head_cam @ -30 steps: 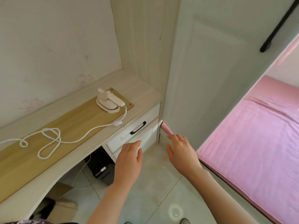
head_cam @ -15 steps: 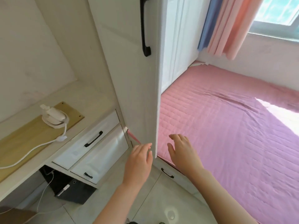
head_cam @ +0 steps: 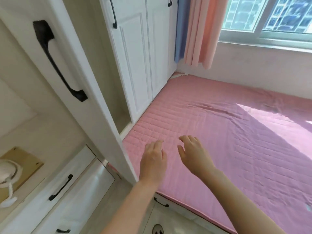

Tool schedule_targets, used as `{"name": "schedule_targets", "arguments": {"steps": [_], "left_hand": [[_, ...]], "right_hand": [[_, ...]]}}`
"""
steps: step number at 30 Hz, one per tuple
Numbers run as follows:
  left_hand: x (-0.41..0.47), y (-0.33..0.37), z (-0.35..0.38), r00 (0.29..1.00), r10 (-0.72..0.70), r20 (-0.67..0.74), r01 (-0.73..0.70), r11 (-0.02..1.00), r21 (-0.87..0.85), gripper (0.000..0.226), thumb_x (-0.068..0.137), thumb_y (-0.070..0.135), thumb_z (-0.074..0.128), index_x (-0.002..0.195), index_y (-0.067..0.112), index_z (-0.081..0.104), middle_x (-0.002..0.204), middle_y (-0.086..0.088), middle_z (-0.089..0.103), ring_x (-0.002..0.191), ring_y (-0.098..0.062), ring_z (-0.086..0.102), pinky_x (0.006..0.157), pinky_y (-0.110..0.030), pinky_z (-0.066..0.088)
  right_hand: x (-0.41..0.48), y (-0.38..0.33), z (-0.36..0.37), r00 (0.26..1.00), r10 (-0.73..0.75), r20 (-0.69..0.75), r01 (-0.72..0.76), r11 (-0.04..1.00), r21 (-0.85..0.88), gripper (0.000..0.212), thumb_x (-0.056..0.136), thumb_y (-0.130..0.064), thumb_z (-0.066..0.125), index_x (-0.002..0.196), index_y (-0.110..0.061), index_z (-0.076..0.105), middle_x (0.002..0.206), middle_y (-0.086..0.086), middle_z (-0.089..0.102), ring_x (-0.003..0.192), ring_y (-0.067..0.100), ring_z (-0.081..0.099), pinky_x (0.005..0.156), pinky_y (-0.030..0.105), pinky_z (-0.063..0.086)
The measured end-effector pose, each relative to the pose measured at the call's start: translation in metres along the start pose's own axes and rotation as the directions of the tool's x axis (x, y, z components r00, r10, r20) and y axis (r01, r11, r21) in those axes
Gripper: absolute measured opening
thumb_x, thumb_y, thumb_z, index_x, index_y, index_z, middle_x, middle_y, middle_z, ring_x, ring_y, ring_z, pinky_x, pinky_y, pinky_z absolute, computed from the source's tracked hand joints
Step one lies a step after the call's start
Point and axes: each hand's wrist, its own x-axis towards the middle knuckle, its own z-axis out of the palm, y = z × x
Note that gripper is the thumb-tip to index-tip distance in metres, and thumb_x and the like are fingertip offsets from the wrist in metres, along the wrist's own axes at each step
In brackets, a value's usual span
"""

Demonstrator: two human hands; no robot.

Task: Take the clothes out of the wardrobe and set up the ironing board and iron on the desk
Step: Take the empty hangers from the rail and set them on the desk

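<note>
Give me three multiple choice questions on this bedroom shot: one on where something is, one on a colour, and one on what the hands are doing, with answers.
1. The iron sits:
A. on the wooden board at lower left
B. on a shelf
C. on a chair

2. The bed cover is:
A. green
B. white
C. pink

3. The left hand and right hand:
A. grip a hanger
B. are open and hold nothing
C. each hold a garment

Answers:
1 A: its white body rests on the tan board.
2 C: the quilted cover is pink all over.
3 B: the fingers are loosely spread with nothing in them.
</note>
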Motion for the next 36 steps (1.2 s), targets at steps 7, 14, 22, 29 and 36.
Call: {"name": "schedule_targets", "arguments": {"steps": [7,14,22,29,36], "left_hand": [[0.083,-0.002,0.006,0.992,-0.049,-0.112,0.066,0.986,0.156,0.035,0.093,0.013,0.047,0.127,0.011,0.056,0.121,-0.005,0.062,0.114,-0.024,0.049,0.095,-0.035,0.043],[0.148,-0.007,0.001,0.929,-0.243,-0.280,0.288,0.949,0.129,0.036,0.094,0.014,0.047,0.129,0.016,0.055,0.125,0.001,0.061,0.117,-0.020,0.047,0.095,-0.033,0.043],[0.226,-0.027,-0.038,0.788,-0.349,-0.507,0.476,0.867,0.144,0.035,0.096,0.016,0.046,0.130,0.016,0.052,0.124,0.000,0.061,0.118,-0.023,0.047,0.091,-0.039,0.046],[0.280,-0.044,-0.104,0.666,-0.312,-0.678,0.574,0.794,0.198,0.034,0.095,0.011,0.047,0.129,0.011,0.053,0.122,-0.007,0.061,0.114,-0.028,0.048,0.088,-0.039,0.044],[0.320,-0.062,-0.173,0.527,-0.300,-0.795,0.655,0.739,0.155,0.032,0.095,0.008,0.044,0.125,0.010,0.054,0.119,-0.010,0.060,0.114,-0.031,0.046,0.078,-0.045,0.048]], "right_hand": [[0.088,0.006,-0.003,0.999,-0.048,-0.004,0.048,0.999,0.015,0.034,0.099,-0.026,0.043,0.129,-0.012,0.049,0.126,0.003,0.055,0.118,0.022,0.045,0.093,0.030,0.039],[0.172,-0.003,-0.007,0.987,-0.158,0.023,0.156,0.987,0.047,0.031,0.099,-0.024,0.041,0.126,-0.012,0.050,0.123,0.005,0.056,0.117,0.023,0.044,0.089,0.035,0.046],[0.271,-0.039,-0.017,0.896,-0.437,0.076,0.433,0.899,0.061,0.032,0.099,-0.023,0.039,0.128,-0.010,0.048,0.122,0.007,0.055,0.112,0.026,0.050,0.085,0.032,0.043],[0.348,-0.095,-0.028,0.768,-0.640,0.036,0.632,0.765,0.126,0.026,0.099,-0.023,0.040,0.116,-0.009,0.053,0.109,0.006,0.060,0.103,0.024,0.052,0.079,0.035,0.050],[0.413,-0.175,-0.044,0.652,-0.758,0.002,0.745,0.640,0.189,0.023,0.097,-0.018,0.041,0.111,-0.005,0.054,0.103,0.008,0.059,0.097,0.026,0.052,0.073,0.035,0.047]]}}
